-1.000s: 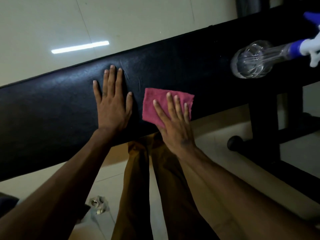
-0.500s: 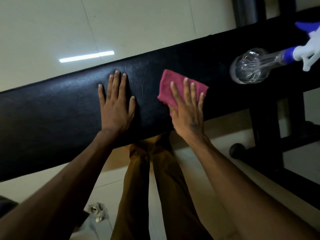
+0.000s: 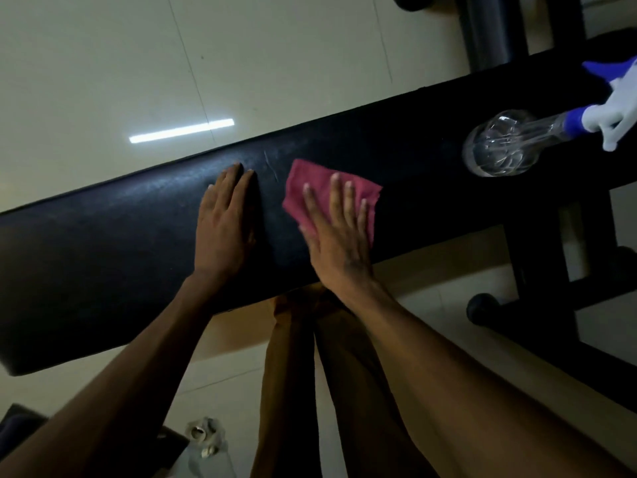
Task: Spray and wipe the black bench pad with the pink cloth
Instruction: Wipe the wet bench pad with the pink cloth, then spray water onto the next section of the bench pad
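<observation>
While both palms lie flat, the pink cloth (image 3: 331,198) sits mid-pad on the black bench pad (image 3: 103,257).
From the head camera: right hand (image 3: 336,243) presses the cloth with straight, spread fingers (image 3: 348,205), gripping nothing; left hand (image 3: 222,232) just beside it, fingers straight and together on the bare surface; the clear spray bottle (image 3: 517,143) lies on its side well off to the right.

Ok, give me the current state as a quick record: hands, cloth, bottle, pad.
left hand: flat on the pad, fingers straight, holding nothing
right hand: flat on the cloth, fingers straight and spread
cloth: pink, lying on the pad under the right hand
bottle: clear spray bottle lying on its side on the pad, right of the cloth, untouched
pad: black, runs diagonally across the view
</observation>
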Available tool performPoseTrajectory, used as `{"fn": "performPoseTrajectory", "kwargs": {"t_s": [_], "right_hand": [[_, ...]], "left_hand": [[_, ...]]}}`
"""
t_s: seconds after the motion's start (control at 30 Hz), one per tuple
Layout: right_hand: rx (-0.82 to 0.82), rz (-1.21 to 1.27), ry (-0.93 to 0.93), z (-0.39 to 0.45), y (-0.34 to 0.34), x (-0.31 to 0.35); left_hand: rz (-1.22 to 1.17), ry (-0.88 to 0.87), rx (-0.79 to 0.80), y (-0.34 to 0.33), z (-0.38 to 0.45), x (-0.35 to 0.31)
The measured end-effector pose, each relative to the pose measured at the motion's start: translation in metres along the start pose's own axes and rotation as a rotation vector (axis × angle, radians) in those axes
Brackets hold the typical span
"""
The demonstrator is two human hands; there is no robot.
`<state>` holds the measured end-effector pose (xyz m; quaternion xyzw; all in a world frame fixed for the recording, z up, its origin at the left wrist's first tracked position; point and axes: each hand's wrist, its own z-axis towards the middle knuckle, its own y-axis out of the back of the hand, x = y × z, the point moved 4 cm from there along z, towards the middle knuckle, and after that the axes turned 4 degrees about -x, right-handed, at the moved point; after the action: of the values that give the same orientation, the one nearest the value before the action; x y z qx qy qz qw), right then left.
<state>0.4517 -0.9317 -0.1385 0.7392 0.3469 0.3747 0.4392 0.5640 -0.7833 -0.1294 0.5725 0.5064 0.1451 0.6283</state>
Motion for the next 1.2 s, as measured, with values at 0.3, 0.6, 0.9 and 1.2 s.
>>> {"fn": "performPoseTrajectory", "kwargs": {"t_s": [0.3, 0.6, 0.9, 1.2], "right_hand": [[0.201, 0.131, 0.136, 0.002, 0.015, 0.022], [-0.461, 1.061, -0.662, -0.032, 0.107, -0.097], [-0.729, 0.957, -0.671, -0.008, 0.159, -0.218], [-0.622, 0.929, -0.457, 0.051, 0.189, -0.220]], "left_hand": [[-0.051, 0.017, 0.018, 0.045, 0.012, 0.014], [-0.211, -0.046, -0.032, 0.020, 0.053, -0.098], [-0.017, -0.205, 0.115, -0.060, 0.079, -0.193], [0.120, -0.190, 0.237, -0.089, 0.083, -0.186]]}}
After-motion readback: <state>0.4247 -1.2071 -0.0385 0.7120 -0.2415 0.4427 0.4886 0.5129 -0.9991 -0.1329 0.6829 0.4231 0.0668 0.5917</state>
